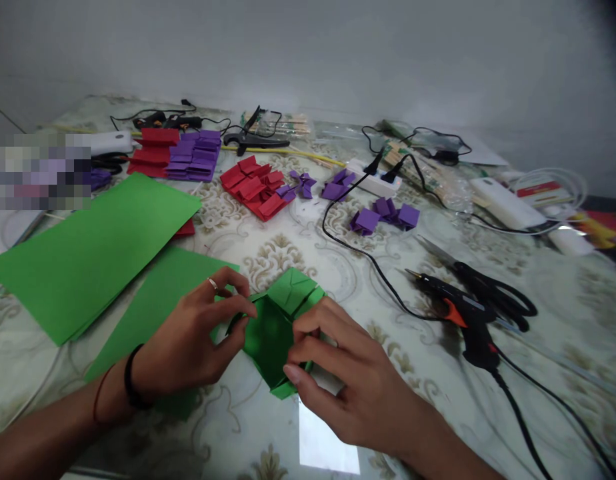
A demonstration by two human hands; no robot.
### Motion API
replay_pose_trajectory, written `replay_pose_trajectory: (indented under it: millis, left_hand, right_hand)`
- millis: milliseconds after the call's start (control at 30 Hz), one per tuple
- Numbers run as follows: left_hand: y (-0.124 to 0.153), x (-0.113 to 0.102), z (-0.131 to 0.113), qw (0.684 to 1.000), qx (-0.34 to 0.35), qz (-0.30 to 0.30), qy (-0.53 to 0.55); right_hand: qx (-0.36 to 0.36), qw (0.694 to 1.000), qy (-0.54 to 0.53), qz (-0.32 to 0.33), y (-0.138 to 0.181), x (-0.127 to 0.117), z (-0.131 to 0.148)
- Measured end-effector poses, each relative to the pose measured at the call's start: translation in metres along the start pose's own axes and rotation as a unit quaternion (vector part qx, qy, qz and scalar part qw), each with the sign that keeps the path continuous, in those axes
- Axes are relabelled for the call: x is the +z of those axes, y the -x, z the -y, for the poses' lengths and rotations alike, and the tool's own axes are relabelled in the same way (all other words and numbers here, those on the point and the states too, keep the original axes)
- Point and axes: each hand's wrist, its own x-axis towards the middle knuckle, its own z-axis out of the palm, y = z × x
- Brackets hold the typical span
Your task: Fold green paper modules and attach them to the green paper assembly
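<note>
A folded green paper box (273,333) sits on the table between my hands, its open side facing up. My left hand (208,327) pinches its left wall between thumb and fingers; a ring and a black wristband show on that arm. On the right wall, my right hand (338,367) is closed with thumb and fingers, which cover part of that edge. A creased flap stands up at the box's far side. Beside my left hand lie green paper sheets (103,247), some partly under my forearm.
A black glue gun (468,313) and black-handled scissors (493,287) lie at right, the gun's cord running to a white power strip (373,179). Folded red paper pieces (255,187) and purple paper pieces (365,221) lie farther back. Skewer packs (413,167) lie near the wall.
</note>
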Motion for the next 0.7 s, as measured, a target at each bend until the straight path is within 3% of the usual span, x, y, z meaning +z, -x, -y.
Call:
replay_pose_trajectory:
  millis: [233,433,700]
  left_hand:
    - [0.001,0.003,0.001,0.999,0.0,-0.024,-0.048]
    - [0.003,0.006,0.003,0.991,0.04,0.125,-0.035]
    - [0.009,0.002,0.002,0.988,0.043,0.146,-0.023]
  right_hand:
    - [0.099,0.993,0.002,0.058,0.001,-0.008,-0.003]
    - [0.14,0.972,0.045,0.185,0.0,-0.006,-0.009]
    - [0.165,0.969,0.088,0.161,0.002,0.015,-0.013]
